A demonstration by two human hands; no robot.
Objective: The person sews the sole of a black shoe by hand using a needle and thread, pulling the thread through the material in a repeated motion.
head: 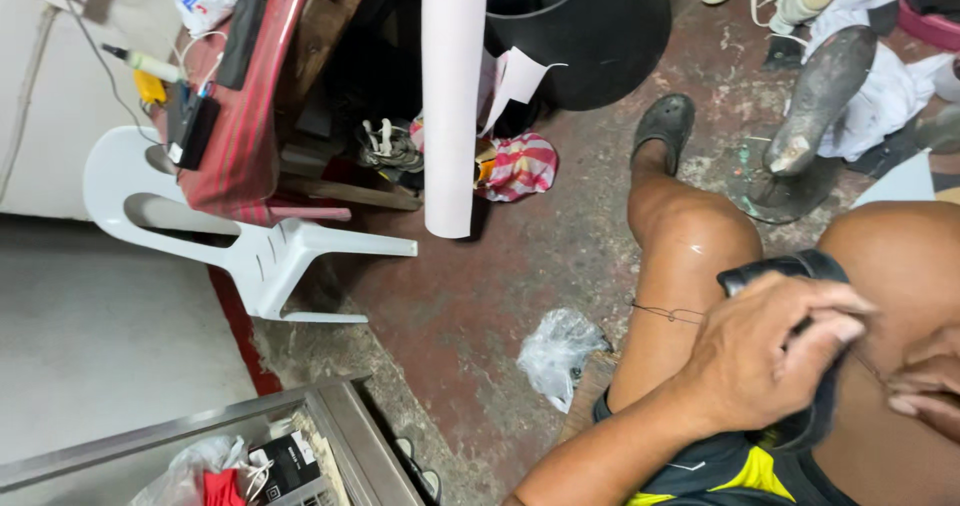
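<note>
Over the person's knees, the left hand [765,361] closes its grip around a black shoe [790,266], with a thread [668,313] trailing; the right hand [925,381] pinches beside it, its grip partly hidden.

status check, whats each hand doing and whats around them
Left hand closed on a black strap across the knee. Right hand at frame edge, pinching thin thread, grip unclear. Crumpled plastic bag on floor nearby.
</note>
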